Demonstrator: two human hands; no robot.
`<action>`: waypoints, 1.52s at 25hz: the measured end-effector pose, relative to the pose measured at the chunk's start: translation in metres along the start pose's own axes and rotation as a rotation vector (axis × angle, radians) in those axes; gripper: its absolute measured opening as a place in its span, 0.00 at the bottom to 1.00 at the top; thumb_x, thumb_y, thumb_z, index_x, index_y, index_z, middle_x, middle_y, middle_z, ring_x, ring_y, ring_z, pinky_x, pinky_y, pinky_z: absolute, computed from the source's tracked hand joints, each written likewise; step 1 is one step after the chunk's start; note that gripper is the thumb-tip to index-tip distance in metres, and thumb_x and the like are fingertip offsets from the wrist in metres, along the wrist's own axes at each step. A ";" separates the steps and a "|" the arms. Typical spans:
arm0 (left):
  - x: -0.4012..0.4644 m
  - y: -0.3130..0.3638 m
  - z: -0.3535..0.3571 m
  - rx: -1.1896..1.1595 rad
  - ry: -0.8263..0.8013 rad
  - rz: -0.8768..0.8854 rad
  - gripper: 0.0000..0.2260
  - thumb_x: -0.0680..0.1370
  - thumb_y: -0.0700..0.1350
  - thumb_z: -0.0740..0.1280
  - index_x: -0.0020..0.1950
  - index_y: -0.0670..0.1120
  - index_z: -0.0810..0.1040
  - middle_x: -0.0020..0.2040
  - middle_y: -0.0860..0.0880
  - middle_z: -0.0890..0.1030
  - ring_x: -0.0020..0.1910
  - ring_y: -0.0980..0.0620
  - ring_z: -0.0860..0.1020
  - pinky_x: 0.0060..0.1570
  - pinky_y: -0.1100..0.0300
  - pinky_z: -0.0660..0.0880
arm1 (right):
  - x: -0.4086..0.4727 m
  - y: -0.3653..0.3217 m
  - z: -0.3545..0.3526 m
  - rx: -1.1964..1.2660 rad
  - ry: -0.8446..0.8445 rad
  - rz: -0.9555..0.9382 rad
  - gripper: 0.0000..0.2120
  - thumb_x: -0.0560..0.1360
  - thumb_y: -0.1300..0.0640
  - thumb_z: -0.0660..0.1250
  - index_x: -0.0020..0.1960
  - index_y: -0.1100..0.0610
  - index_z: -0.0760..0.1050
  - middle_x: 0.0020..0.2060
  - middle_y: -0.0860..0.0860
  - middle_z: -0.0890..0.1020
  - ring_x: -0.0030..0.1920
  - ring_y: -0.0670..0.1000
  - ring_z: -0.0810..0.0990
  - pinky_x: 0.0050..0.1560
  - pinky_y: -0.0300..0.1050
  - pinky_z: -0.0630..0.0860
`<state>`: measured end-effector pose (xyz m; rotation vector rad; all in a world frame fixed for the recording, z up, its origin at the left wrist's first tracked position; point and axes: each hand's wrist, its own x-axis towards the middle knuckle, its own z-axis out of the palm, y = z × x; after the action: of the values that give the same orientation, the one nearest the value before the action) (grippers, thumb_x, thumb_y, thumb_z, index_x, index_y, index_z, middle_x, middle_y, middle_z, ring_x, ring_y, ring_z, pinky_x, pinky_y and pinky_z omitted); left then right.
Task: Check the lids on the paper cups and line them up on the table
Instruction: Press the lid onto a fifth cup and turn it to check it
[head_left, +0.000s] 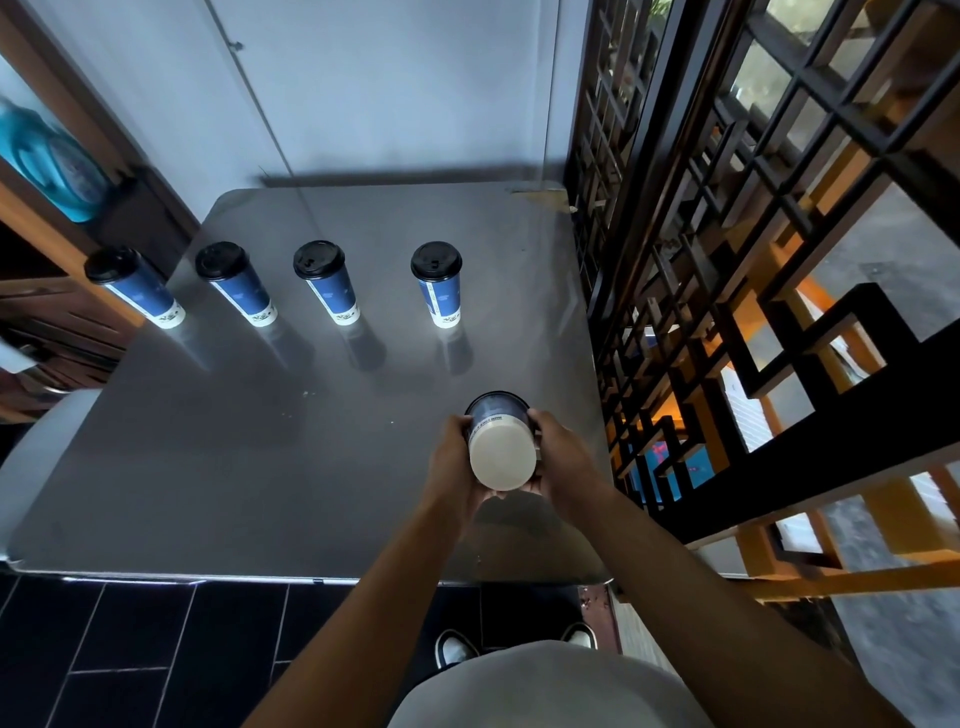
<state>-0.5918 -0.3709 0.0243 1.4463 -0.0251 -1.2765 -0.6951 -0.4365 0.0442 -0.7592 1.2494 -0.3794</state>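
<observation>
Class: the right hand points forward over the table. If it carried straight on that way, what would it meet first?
Probably nothing soon: ahead of the right hand lies bare table, with the rightmost standing cup off to its left. Depth is unclear.

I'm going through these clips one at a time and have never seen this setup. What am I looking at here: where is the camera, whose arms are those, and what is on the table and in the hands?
There is no machine here. The single picture comes from a wide-angle camera worn on a person's head, looking forward and down, so the two bare arms reaching in from the bottom are the wearer's own. The grey table carries four blue paper cups with black lids, standing upright in a row along its far side: first cup, second cup, third cup and fourth cup. The left hand and right hand together hold a fifth cup above the table, tipped so its pale base faces the camera. Its lid end points away and is barely visible.
</observation>
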 end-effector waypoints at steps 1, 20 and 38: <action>0.002 -0.001 0.000 0.013 -0.002 0.003 0.17 0.83 0.51 0.53 0.48 0.43 0.76 0.34 0.43 0.82 0.27 0.46 0.80 0.22 0.64 0.69 | 0.000 0.000 0.001 -0.006 0.009 -0.005 0.20 0.81 0.49 0.60 0.64 0.62 0.74 0.57 0.63 0.81 0.48 0.61 0.79 0.53 0.61 0.80; 0.003 0.010 0.001 -0.047 0.005 -0.106 0.16 0.79 0.54 0.60 0.59 0.45 0.76 0.38 0.45 0.81 0.30 0.48 0.81 0.27 0.62 0.76 | 0.007 -0.002 0.001 -0.086 -0.005 -0.082 0.13 0.82 0.52 0.59 0.49 0.61 0.76 0.40 0.60 0.77 0.39 0.60 0.77 0.35 0.45 0.72; -0.007 0.015 0.003 0.115 -0.069 -0.170 0.31 0.70 0.58 0.65 0.65 0.37 0.76 0.48 0.38 0.81 0.34 0.44 0.82 0.36 0.56 0.79 | 0.014 0.000 -0.006 -0.278 -0.021 -0.259 0.17 0.81 0.52 0.58 0.51 0.64 0.78 0.37 0.59 0.77 0.36 0.56 0.74 0.31 0.43 0.68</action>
<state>-0.5871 -0.3737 0.0404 1.5277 -0.0222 -1.4840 -0.6967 -0.4476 0.0332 -1.1664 1.1999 -0.4108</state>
